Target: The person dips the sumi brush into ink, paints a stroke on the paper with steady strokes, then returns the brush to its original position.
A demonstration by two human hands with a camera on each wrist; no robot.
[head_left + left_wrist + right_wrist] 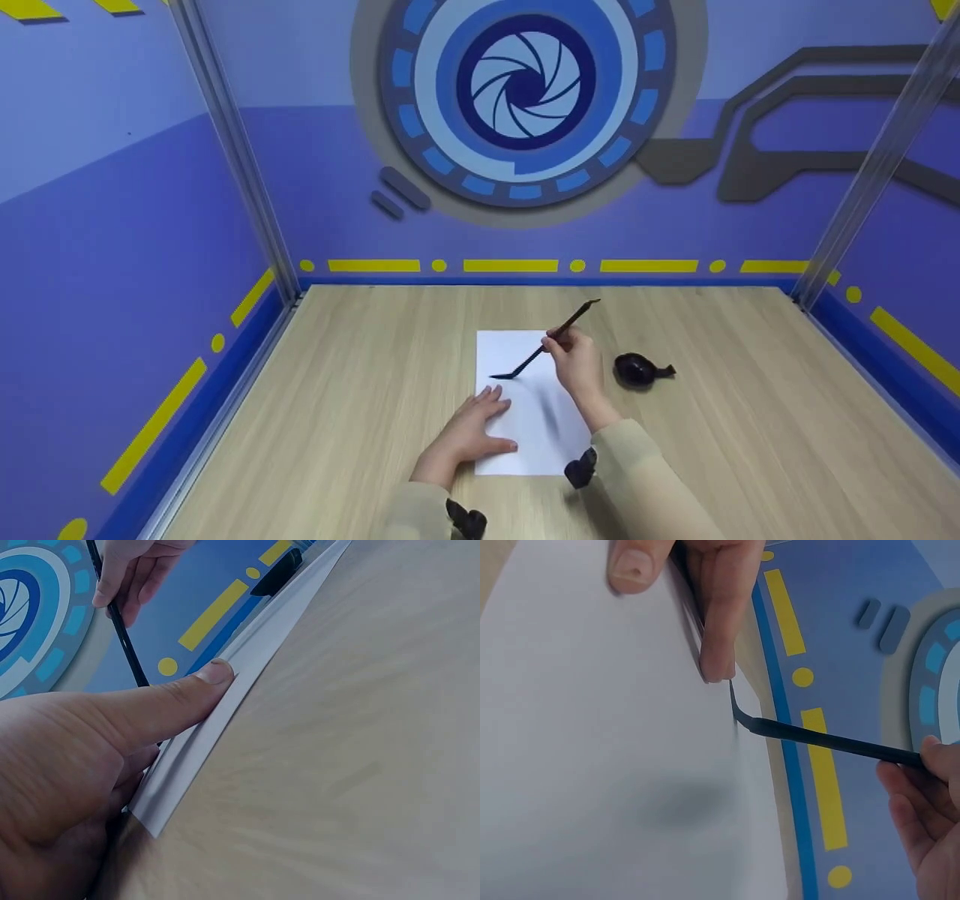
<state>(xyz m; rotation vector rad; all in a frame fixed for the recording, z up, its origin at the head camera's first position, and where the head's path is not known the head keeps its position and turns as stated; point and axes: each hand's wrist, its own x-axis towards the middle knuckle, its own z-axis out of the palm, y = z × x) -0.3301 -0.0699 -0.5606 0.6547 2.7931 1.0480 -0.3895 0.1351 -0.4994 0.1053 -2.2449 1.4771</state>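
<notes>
A sheet of white paper lies on the wooden table. My left hand rests on its left part, thumb and fingers spread. In the left wrist view, the thumb lies along the paper near its edge. My right hand pinches the shaft of a black writing brush, which slants down to the left. Its dark tip bends sideways at the paper, just beyond the left fingertips. The right wrist view shows the brush with its curved tip close by the left fingers.
Right of the paper sits a glossy black rounded dish with a short stub handle. Blue panels with yellow marks enclose the wooden table at the back and sides. Metal posts stand at the rear corners.
</notes>
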